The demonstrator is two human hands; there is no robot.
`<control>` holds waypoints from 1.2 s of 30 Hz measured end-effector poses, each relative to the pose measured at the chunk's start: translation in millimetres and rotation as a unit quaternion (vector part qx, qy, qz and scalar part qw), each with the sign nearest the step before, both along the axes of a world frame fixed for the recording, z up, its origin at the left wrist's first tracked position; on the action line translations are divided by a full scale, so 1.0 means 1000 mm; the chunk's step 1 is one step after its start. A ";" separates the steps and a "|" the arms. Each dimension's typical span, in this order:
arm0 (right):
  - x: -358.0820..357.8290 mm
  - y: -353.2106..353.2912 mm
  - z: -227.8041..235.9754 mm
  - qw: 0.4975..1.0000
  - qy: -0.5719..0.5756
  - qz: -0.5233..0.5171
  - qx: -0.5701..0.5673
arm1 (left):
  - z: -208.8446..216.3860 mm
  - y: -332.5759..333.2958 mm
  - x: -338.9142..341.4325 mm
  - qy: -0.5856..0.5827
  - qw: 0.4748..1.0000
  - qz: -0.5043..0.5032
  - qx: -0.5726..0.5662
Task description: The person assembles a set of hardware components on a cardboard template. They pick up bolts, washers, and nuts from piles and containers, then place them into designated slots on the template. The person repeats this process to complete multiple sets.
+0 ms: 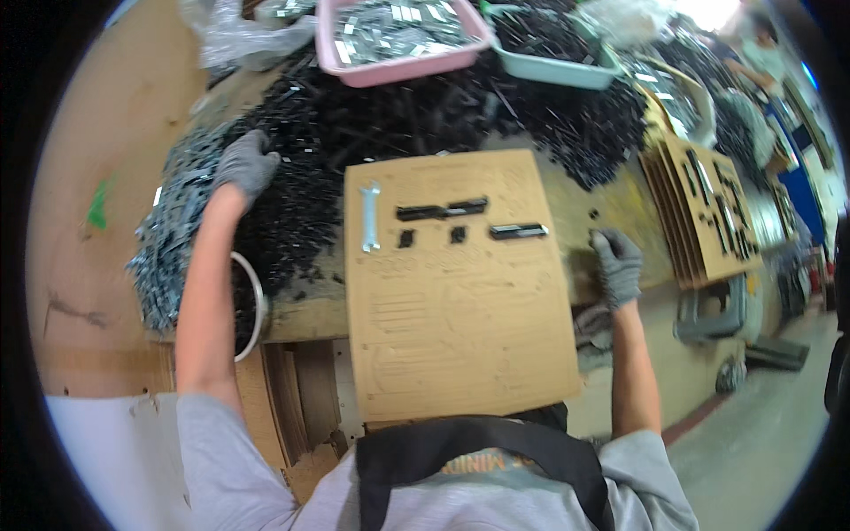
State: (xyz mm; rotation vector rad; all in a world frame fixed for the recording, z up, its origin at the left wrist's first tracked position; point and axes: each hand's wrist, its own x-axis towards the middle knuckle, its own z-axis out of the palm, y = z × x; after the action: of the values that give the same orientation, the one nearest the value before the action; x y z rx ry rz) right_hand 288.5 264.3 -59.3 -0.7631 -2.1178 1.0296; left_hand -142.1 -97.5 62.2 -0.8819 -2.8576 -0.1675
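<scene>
My left hand (248, 166), in a grey glove, reaches onto the heap where silver-grey metal pieces (181, 221) meet small black parts (297, 168); its fingers are blurred and partly hidden. On the right, my gloved right hand (618, 265) rests by the table with curled fingers; whatever they hold is hidden. Between both hands lies a brown cardboard sheet (460, 354) with faint outlines. A silver open-ended wrench (370, 217), a long black part (441, 209), two small black pieces (406, 239) (458, 234) and a short black bar (519, 231) lie on it.
A pink tub (403, 71) of metal pieces and a light-blue tub (558, 71) of black parts stand at the back. Several cardboard sheets (699, 212) with parts are stacked right. A white-rimmed bucket (259, 305) sits below my left forearm. Another person (760, 57) is far right.
</scene>
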 end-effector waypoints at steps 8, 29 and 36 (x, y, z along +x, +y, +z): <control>-0.014 -0.052 0.030 0.990 0.064 0.120 -0.040 | -0.034 0.124 0.233 -0.598 0.695 -0.178 0.358; -0.024 -0.050 0.037 0.950 -0.088 0.153 0.257 | -0.093 0.146 0.264 -0.198 0.912 -0.292 0.210; -0.020 -0.056 0.033 0.973 -0.051 0.131 0.184 | -0.065 0.136 0.251 -0.309 0.891 -0.300 0.144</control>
State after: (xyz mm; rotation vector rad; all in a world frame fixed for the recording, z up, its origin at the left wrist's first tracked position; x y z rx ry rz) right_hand 268.3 208.2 -26.4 -0.3681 -2.4519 0.7022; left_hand 109.1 38.6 -2.4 -1.8828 -2.8074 -1.0867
